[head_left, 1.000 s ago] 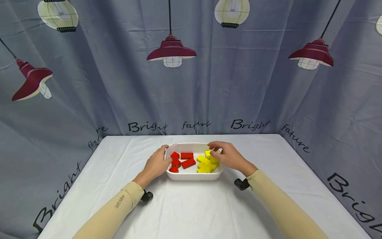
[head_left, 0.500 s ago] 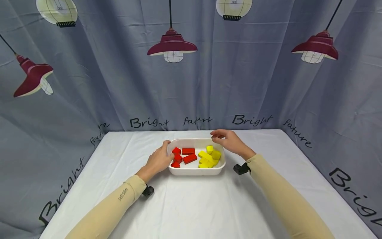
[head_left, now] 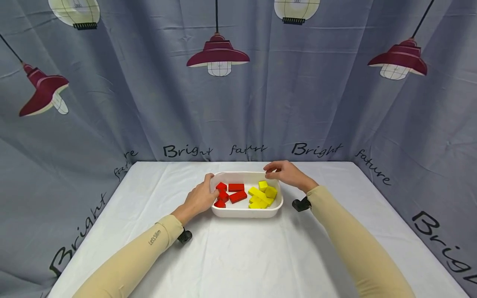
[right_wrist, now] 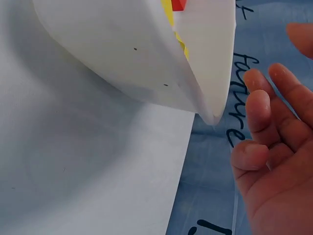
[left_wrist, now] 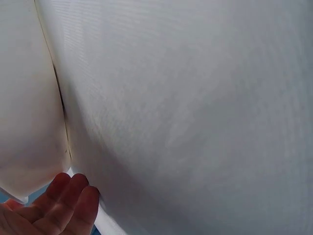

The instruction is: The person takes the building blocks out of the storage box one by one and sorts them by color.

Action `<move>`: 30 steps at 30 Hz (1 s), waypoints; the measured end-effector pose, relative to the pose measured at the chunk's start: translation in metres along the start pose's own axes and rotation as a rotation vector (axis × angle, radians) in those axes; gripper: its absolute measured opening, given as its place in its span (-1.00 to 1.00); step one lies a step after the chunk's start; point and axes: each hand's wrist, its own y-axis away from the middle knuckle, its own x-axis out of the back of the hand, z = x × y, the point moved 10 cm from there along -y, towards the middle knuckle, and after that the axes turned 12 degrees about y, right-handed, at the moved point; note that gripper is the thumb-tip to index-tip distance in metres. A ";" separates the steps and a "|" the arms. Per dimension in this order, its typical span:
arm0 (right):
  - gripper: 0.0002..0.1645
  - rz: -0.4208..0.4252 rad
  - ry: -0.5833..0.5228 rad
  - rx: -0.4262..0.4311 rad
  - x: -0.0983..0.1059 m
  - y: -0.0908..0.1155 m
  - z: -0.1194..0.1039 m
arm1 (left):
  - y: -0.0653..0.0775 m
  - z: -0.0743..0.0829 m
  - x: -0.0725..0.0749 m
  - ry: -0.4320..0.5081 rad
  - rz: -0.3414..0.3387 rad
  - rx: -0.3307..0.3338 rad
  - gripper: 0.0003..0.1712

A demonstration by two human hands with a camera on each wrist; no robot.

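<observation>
A white rectangular tray (head_left: pixel 246 212) stands on the white-covered table. Red blocks (head_left: pixel 236 188) lie in its left half, yellow blocks (head_left: pixel 261 198) in its right half. My left hand (head_left: pixel 200 196) grips the tray's left end, thumb over the rim and fingers outside; in the left wrist view those fingers (left_wrist: pixel 78 196) lie along the outer wall. Over the back right corner is my right hand (head_left: pixel 288 174), its fingers loosely bent and holding nothing. The right wrist view shows that hand apart from the tray (right_wrist: pixel 112 54).
White cloth covers the table (head_left: pixel 238 256). Behind its far edge hangs a grey-blue curtain (head_left: pixel 238 111) printed with lamps and lettering. A black wrist camera (head_left: pixel 185 236) sits at the left cuff, another wrist camera (head_left: pixel 301 204) at the right.
My right hand has drawn back from beside the yellow blocks to above the tray's back right corner. My left hand keeps its grip on the tray. The head view has tilted slightly.
</observation>
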 end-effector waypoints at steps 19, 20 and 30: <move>-0.63 -0.149 0.231 -0.002 -0.026 -0.006 -0.008 | 0.004 -0.002 -0.003 -0.055 0.001 -0.014 -0.25; -0.63 -0.154 0.249 -0.003 -0.027 -0.006 -0.008 | 0.004 -0.002 -0.003 -0.058 0.002 -0.015 -0.25; -0.65 -0.206 0.390 -0.003 -0.032 -0.014 -0.009 | -0.001 0.003 0.000 -0.077 0.005 -0.036 -0.25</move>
